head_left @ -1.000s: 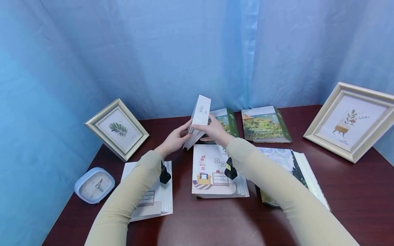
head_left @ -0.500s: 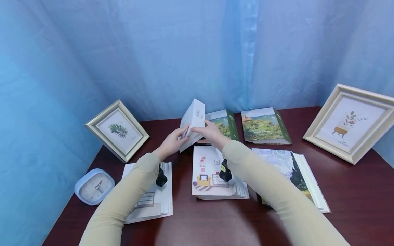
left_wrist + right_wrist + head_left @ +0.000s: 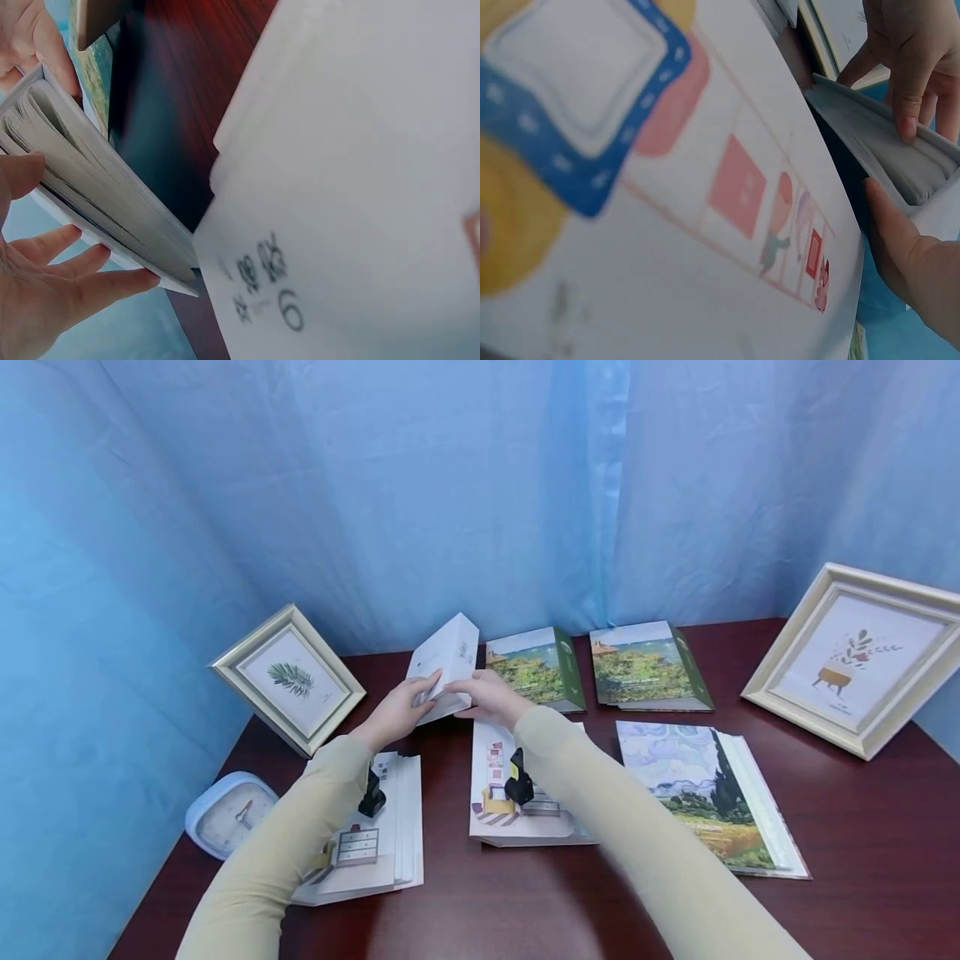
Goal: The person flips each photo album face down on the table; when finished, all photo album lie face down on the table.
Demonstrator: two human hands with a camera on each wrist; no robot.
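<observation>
Two hands are clamped on one white-covered book (image 3: pixel 444 666), held tilted just above the dark red wooden table (image 3: pixel 862 827) at about 12 o'clock from the person, far-centre. The book's lower left is gripped by the left hand (image 3: pixel 397 714), fingers on the cover and thumb underneath; the lower right edge is gripped by the right hand (image 3: pixel 483 697). Both hands are close together, w/ only the book's width between them. In the left wrist view the page block (image 3: pixel 90 187) is seen edge-on, w/ straight fingers (image 3: pixel 82 289) pressed under the cover. In the right wrist view the pages (image 3: pixel 885 146) are seen pinched by the opposite hand's fingers (image 3: pixel 911 90).

Directly below the book, at 6 o'clock from it, a white book w/ a room drawing on its cover (image 3: pixel 502 793) lies flat. At 8 o'clock a 2nd white illustrated book (image 3: pixel 375 843) lies flat, partly covered by the left sleeve (image 3: pixel 300 827). At 3 o'clock, just beside the held book, a green landscape-cover book (image 3: pixel 536 672) lies flat, w/ a matching one (image 3: pixel 645 668) further right. At 4 o'clock a large painted-landscape book (image 3: pixel 705 793) lies flat. At 9 o'clock a cream picture frame w/ a leaf print (image 3: pixel 288 677) is propped up; at 8 o'clock, well apart, a pale blue square clock (image 3: pixel 221 814) sits. Far right, a cream frame w/ a plant print (image 3: pixel 862 660) is propped. A blue curtain (image 3: pixel 450 485) hangs behind.
</observation>
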